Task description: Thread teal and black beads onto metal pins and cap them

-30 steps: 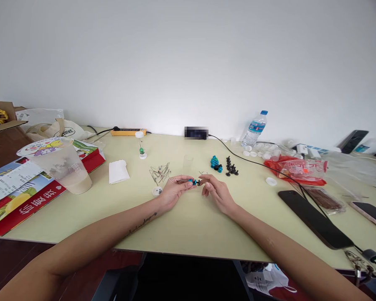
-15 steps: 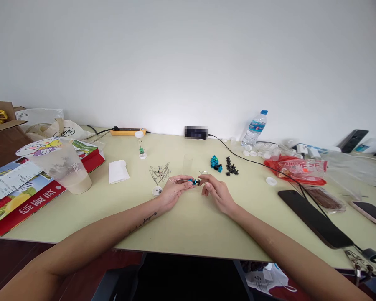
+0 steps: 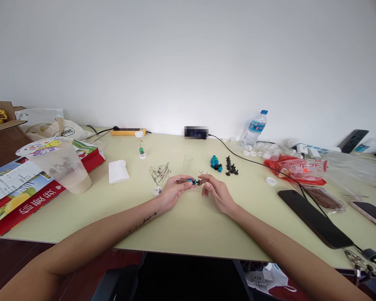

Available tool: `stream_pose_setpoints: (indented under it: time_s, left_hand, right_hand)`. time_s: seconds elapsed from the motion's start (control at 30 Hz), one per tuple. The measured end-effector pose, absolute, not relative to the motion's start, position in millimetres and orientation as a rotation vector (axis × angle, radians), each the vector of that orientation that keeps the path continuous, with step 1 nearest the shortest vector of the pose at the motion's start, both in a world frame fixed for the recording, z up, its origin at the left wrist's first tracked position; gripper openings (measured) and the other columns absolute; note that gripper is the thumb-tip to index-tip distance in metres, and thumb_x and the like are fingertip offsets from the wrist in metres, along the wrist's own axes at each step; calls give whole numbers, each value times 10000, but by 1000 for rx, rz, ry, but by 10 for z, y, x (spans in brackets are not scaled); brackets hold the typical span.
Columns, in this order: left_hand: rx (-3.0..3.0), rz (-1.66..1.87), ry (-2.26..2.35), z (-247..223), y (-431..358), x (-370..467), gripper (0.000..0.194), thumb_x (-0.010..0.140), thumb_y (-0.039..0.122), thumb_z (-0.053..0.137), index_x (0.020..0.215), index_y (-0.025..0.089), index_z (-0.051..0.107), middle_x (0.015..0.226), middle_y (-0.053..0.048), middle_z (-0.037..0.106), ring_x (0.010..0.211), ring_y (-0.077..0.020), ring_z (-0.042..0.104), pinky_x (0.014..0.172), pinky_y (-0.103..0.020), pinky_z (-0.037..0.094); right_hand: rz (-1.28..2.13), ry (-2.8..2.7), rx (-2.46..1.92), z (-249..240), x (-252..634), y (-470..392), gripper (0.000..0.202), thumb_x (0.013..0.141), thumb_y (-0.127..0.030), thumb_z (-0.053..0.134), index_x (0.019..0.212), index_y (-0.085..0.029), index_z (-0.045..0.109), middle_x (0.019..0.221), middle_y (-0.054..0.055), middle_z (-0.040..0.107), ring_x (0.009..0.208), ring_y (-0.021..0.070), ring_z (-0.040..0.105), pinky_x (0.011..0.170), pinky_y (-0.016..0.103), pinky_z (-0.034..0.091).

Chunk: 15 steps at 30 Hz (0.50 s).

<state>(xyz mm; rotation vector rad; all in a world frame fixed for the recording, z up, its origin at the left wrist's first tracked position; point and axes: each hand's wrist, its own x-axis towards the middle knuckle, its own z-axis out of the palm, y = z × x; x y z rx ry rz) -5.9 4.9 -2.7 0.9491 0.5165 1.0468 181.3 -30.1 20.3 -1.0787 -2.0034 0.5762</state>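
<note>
My left hand [image 3: 174,190] is closed, thumb and fingers pinching a small blue-and-black part [image 3: 194,182] whose black end points right. Thin metal wires seem to run back along its fingers. My right hand [image 3: 218,191] is beside it, index fingertip at the black end, touching or nearly so, with the thumb apart. Just beyond the hands stands a clear plastic tube [image 3: 188,162]. A pile of thin metal pins [image 3: 160,171] and a small white cap [image 3: 157,191] with tiny pieces in it lie left. Blue parts [image 3: 215,162] and black screw-like parts [image 3: 231,166] are grouped to the right.
A green piece on a white-capped stand [image 3: 141,150] is at the back left, near folded tissue [image 3: 118,172]. A drink cup [image 3: 62,167] stands far left. Water bottle [image 3: 255,128], white caps [image 3: 271,181], red packet [image 3: 296,169] and black power bank or phone [image 3: 315,218] occupy the right.
</note>
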Motion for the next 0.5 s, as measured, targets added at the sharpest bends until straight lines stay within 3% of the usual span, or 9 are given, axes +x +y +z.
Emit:
stream_pose_setpoints:
  time_s: [0.13, 0.3, 0.5]
  left_hand:
    - [953, 1046, 526, -23, 49, -58, 279, 634, 188, 760, 886, 115, 667, 865, -81, 697, 843, -185, 644, 923, -360, 432]
    - [949, 1046, 524, -27, 57, -59, 271, 633, 189, 760, 880, 121, 672, 884, -77, 691, 853, -187, 639, 913, -356, 440]
    - [949, 1032, 523, -34, 59, -58, 275, 627, 184, 762, 879, 120, 674, 878, -77, 686, 848, -171, 629, 903, -339, 443]
  right_hand:
    - [561, -2033, -1095, 202, 1817, -303, 352, 957, -392, 261, 1085, -202, 528, 772, 30, 607, 619, 132, 577, 645, 270, 486]
    - [592, -1994, -1126, 187, 1802, -291, 291, 918, -389, 387, 1152, -225, 446, 936, 49, 607, 599, 122, 581, 600, 270, 497]
    - [525, -2035, -1147, 192, 1777, -286, 162, 893, -314, 454, 1022, -225, 495, 877, 26, 625, 584, 116, 585, 583, 260, 492]
